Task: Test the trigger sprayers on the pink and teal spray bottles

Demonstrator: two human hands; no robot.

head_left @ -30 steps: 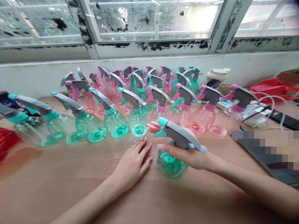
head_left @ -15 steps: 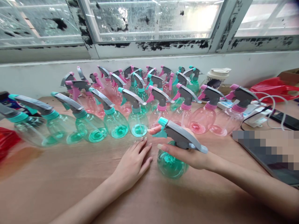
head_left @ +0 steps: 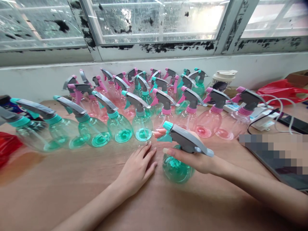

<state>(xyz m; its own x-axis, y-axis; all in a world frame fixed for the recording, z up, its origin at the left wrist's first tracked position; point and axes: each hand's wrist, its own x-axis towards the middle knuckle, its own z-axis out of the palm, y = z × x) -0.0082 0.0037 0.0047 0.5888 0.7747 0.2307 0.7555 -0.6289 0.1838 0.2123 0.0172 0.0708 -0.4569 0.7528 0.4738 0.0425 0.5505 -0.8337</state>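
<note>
Upright green spray bottle (head_left: pixel 183 146), gripped at the neck by a right hand (head_left: pixel 197 162), has barely moved in 0.5 seconds, while fingertips (head_left: pixel 160 132) beyond its trigger (head_left: pixel 165 138) have risen slightly, suggesting a steady hold with only a small finger adjustment. An open left hand (head_left: pixel 137 166) rests on the table (head_left: pixel 72 186) just left of the bottle; 5 green bottles (head_left: pixel 119 126) and 4 pink bottles (head_left: pixel 208 125) stand beyond both hands

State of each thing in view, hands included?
Right hand: closed around held bottle
Left hand: palm down on table, holding nothing
Held green bottle: upright, spray head on
Front-row green bottles: standing, spray heads on
Front-row pink bottles: standing, spray heads on
Cup: lid on
Right-hand red bag: crumpled
</note>
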